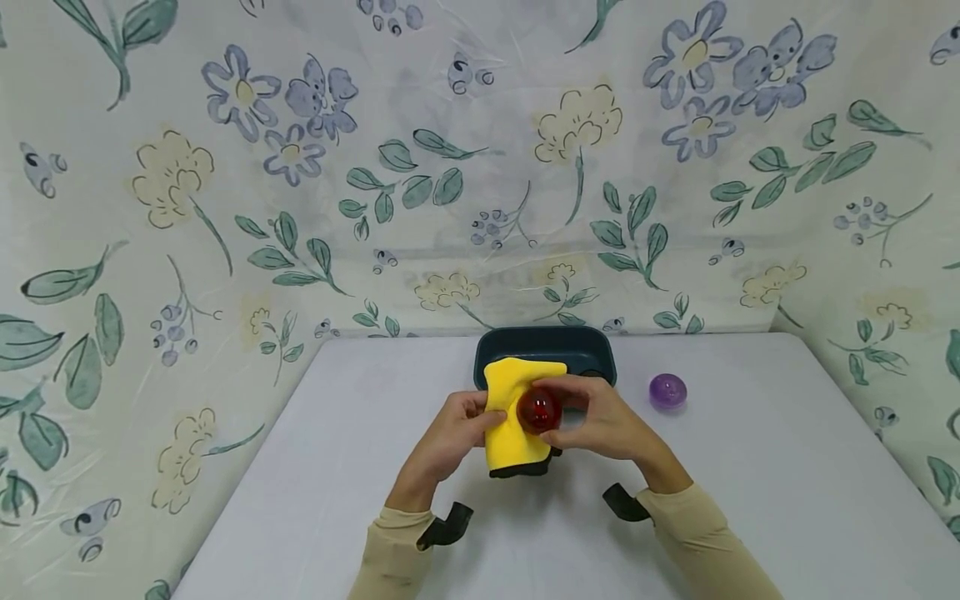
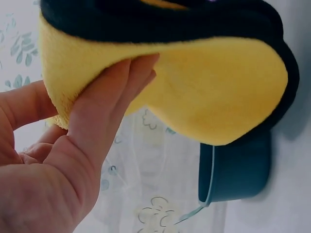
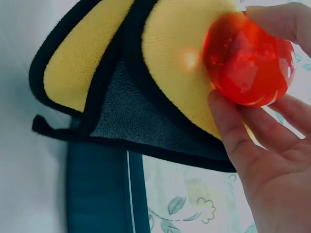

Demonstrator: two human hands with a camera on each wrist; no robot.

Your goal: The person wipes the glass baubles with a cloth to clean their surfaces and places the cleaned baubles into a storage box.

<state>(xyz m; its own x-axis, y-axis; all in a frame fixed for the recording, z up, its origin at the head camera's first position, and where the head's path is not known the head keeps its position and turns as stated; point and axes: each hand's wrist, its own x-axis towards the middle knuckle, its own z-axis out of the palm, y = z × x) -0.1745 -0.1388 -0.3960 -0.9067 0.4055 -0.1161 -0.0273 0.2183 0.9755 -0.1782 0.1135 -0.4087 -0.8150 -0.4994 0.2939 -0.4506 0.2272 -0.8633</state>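
Note:
My left hand holds a folded yellow cloth with a black edge and grey back, fingers wrapped round its left side. In the left wrist view the fingers press into the yellow cloth. My right hand grips a clear red ball and holds it against the cloth's face. The right wrist view shows the red ball pinched between thumb and fingers, touching the yellow cloth. Both hands hover above the table, just in front of a dark teal tray.
A clear purple ball lies on the grey table to the right of the tray. Floral fabric hangs behind and on both sides. The tray wall is close beneath the cloth.

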